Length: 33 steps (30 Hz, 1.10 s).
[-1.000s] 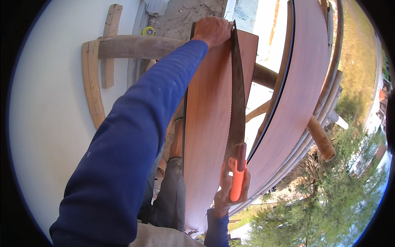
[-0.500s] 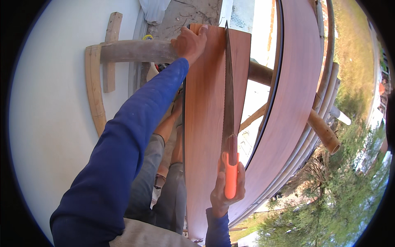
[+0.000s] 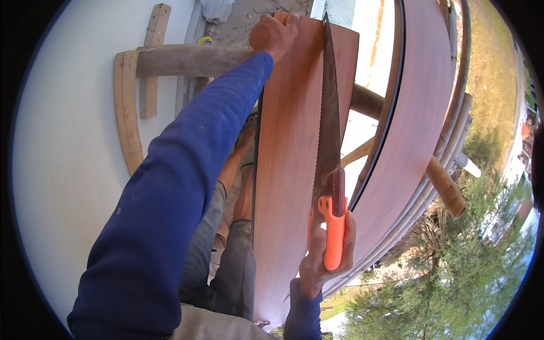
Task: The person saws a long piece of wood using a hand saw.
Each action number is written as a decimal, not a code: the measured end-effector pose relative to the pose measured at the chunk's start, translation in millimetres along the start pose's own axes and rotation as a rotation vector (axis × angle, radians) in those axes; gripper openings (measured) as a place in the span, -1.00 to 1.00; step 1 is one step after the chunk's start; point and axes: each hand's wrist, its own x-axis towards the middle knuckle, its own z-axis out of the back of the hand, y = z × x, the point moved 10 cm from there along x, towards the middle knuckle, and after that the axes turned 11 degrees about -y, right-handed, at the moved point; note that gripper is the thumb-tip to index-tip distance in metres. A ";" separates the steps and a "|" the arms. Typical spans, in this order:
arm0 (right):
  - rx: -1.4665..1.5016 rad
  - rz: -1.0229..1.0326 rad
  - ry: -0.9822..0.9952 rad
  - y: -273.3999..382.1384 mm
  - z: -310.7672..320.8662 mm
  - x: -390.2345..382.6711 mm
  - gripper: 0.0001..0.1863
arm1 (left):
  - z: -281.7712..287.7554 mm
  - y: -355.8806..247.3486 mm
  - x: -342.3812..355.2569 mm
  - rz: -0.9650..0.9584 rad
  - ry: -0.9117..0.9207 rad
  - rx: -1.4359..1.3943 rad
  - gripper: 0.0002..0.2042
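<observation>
My left hand [image 3: 275, 34], at the end of a blue sleeve, grips the far left corner of a reddish wood-grain board [image 3: 283, 141] that runs lengthwise below me. My right hand [image 3: 320, 255], low and right of centre, is wrapped round the orange handle of a handsaw [image 3: 328, 113]. The long dark blade lies lengthwise over the board, right of its middle, with the tip near the far end and the teeth facing left. Whether the teeth are in the wood I cannot tell.
A second wood-grain board [image 3: 422, 85] lies at right on bamboo poles [image 3: 445, 187]. A timber frame [image 3: 156, 62] stands by the white wall [image 3: 68, 170]. My legs [image 3: 238, 260] are under the left arm. A white bag [image 3: 215, 8] is on the far ground. Grass and trees are at right.
My left hand has shifted left from beside the saw tip to the board's corner. In the last half second the saw and my right hand have moved a little up and right in the picture.
</observation>
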 end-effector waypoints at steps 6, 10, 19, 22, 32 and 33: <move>0.103 -0.004 -0.030 -13.7 -10.2 -1.4 -0.41 | -1.2 -6.2 0.3 0.013 0.036 0.011 -0.22; 0.155 0.033 0.015 -25.4 -91.5 64.9 -0.47 | 1.7 5.8 1.8 0.034 0.009 0.024 -0.13; 0.190 -0.027 0.062 -3.3 -94.5 87.6 -0.49 | 2.8 16.6 3.6 0.099 -0.010 0.041 -0.15; 0.109 -0.054 -0.003 -5.1 -14.0 28.8 -0.44 | -1.5 0.5 -5.1 0.103 0.020 0.004 -0.14; 0.277 -0.056 0.005 -34.4 -81.1 56.9 -0.50 | -2.7 12.9 -0.3 0.089 0.033 0.010 -0.14; 0.264 0.019 0.004 -31.5 -108.7 79.9 -0.50 | -1.6 8.1 2.4 0.088 0.044 0.006 -0.15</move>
